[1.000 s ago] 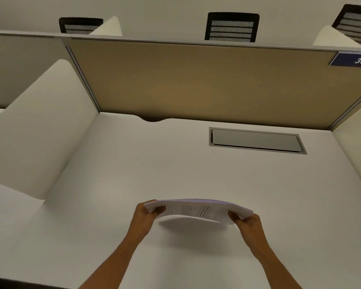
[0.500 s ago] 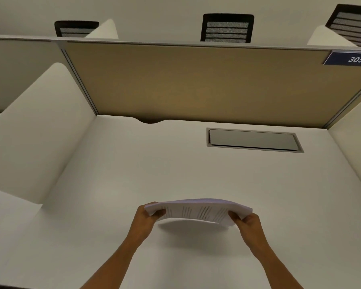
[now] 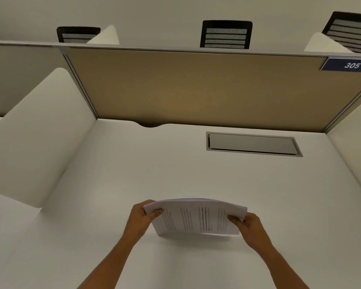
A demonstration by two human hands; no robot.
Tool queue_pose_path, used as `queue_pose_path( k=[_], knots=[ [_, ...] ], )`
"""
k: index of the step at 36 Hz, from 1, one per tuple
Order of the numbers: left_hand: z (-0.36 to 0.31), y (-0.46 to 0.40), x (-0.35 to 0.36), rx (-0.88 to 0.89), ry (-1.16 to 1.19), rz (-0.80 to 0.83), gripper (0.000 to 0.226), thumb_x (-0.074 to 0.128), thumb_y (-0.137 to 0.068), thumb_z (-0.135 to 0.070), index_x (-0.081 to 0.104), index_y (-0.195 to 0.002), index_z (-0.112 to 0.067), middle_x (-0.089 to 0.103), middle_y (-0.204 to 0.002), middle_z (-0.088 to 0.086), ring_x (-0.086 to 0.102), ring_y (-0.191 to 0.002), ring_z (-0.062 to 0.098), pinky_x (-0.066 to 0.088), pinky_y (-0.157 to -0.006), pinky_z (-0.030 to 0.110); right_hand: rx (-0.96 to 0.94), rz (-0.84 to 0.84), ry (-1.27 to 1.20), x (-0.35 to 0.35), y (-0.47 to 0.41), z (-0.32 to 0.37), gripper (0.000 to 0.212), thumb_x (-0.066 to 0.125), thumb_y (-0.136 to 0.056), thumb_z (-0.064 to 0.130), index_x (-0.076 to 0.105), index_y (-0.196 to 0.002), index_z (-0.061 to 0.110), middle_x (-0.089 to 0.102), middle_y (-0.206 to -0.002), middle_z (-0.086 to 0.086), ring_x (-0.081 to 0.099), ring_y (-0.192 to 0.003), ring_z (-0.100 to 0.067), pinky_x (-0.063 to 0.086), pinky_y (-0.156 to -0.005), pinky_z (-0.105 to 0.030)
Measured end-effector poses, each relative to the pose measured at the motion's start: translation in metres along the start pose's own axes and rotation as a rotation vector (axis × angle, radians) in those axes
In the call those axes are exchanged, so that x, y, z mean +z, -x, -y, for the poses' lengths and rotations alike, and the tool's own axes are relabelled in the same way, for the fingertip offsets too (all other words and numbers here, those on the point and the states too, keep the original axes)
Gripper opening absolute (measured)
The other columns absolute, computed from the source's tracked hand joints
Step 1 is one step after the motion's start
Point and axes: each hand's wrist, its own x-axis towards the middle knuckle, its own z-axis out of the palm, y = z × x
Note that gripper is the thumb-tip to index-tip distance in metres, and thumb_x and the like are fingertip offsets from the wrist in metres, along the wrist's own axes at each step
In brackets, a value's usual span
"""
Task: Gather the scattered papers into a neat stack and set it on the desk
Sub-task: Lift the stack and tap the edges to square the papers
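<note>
A stack of printed white papers (image 3: 196, 217) stands tilted on the white desk (image 3: 133, 174), its lower edge resting on or very near the surface and its printed face towards me. The stack bows upward along its top edge. My left hand (image 3: 142, 220) grips the stack's left end with the thumb on the front. My right hand (image 3: 249, 228) grips the right end the same way. No loose sheets lie elsewhere on the desk.
A tan partition panel (image 3: 196, 86) closes the desk's far side, with white side dividers (image 3: 35, 132) left and right. A grey cable hatch (image 3: 252, 143) is set into the desk at the back right. Black chairs (image 3: 226, 34) show beyond the partition.
The stack has tipped from nearly flat above the desk to a steeper tilt, showing more of its printed face, with its lower edge brought down to the desk. Both hands keep their hold.
</note>
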Motion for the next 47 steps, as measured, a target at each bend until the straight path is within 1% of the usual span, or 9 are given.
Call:
queue_pose_path(
  k=[6,10,13,17,21,28,37,40,47],
  knots=[
    [-0.023,-0.018,-0.019,0.069,-0.206,0.233,0.018,0.075,-0.082,-0.017,0.078,-0.085,-0.034,0.078,-0.085,-0.006,0.072,-0.079,0.006,0.054,-0.065,0.015,-0.113,0.042,0.185,-0.028,-0.009,0.039,0.026,0.066,-0.094,0.021,0.07,-0.084,0.044,0.07,-0.078,0.02,0.065,-0.069,0.007,0.046,-0.058,-0.004],
    [-0.037,-0.025,-0.008,0.107,-0.349,0.318,0.022,0.071,-0.085,-0.025,0.074,-0.082,-0.046,0.075,-0.084,-0.019,0.07,-0.078,0.001,0.056,-0.069,0.021,-0.19,0.111,0.349,-0.042,-0.013,0.065,0.035,0.061,-0.096,0.023,0.064,-0.082,0.055,0.07,-0.08,0.018,0.067,-0.071,-0.001,0.048,-0.058,-0.012],
    [-0.051,-0.025,0.012,0.147,-0.371,0.342,0.01,0.066,-0.085,-0.035,0.074,-0.087,-0.041,0.074,-0.085,-0.02,0.068,-0.077,0.001,0.057,-0.07,0.028,-0.231,0.151,0.459,-0.044,-0.016,0.083,0.026,0.059,-0.096,0.024,0.073,-0.095,0.046,0.071,-0.084,0.017,0.067,-0.075,-0.006,0.052,-0.063,-0.019],
    [-0.069,-0.024,0.039,0.191,-0.323,0.356,0.021,0.066,-0.08,-0.046,0.075,-0.094,-0.033,0.077,-0.086,-0.011,0.069,-0.074,0.006,0.057,-0.071,0.032,-0.291,0.158,0.639,-0.041,-0.018,0.105,0.024,0.054,-0.095,0.024,0.076,-0.101,0.032,0.076,-0.093,0.006,0.068,-0.077,-0.015,0.057,-0.069,-0.027],
    [-0.083,-0.023,0.055,0.237,-0.269,0.355,0.014,0.065,-0.08,-0.046,0.074,-0.089,-0.04,0.076,-0.083,-0.017,0.069,-0.074,0.001,0.055,-0.067,0.023,-0.344,0.151,0.804,-0.038,-0.019,0.122,0.025,0.051,-0.097,0.029,0.074,-0.104,0.034,0.076,-0.096,0.004,0.063,-0.073,-0.013,0.043,-0.059,-0.015],
    [-0.1,-0.017,0.065,0.327,-0.15,0.273,0.018,0.062,-0.091,-0.033,0.073,-0.086,-0.047,0.071,-0.076,-0.03,0.066,-0.074,-0.005,0.05,-0.066,0.006,-0.373,0.147,0.907,-0.033,-0.018,0.133,0.026,0.05,-0.095,0.03,0.071,-0.109,0.036,0.075,-0.099,0.004,0.062,-0.076,-0.015,0.048,-0.064,-0.023],
    [-0.099,-0.011,0.055,0.245,0.095,0.132,0.016,0.063,-0.087,-0.032,0.079,-0.087,-0.037,0.078,-0.083,-0.013,0.072,-0.074,0.007,0.054,-0.063,0.013,-0.307,0.166,0.497,-0.054,-0.016,0.119,0.015,0.059,-0.092,0.04,0.073,-0.093,0.044,0.067,-0.075,0.026,0.068,-0.072,-0.009,0.05,-0.062,-0.013],
    [-0.092,-0.01,0.05,0.195,0.179,0.091,0.017,0.063,-0.086,-0.037,0.079,-0.09,-0.035,0.079,-0.084,-0.007,0.073,-0.075,0.014,0.055,-0.063,0.02,-0.317,0.149,0.334,-0.067,-0.013,0.109,0.015,0.065,-0.092,0.037,0.073,-0.085,0.047,0.073,-0.08,0.026,0.071,-0.076,-0.007,0.056,-0.062,-0.016],
    [-0.081,-0.01,0.046,0.115,0.383,0.032,0.021,0.068,-0.084,-0.036,0.079,-0.088,-0.018,0.078,-0.086,0.008,0.073,-0.074,0.023,0.058,-0.065,0.028,-0.215,0.134,-0.33,-0.057,0.001,0.08,0.022,0.075,-0.078,0.027,0.081,-0.097,0.018,0.08,-0.096,-0.007,0.074,-0.091,-0.019,0.058,-0.076,-0.022]
  ],
)
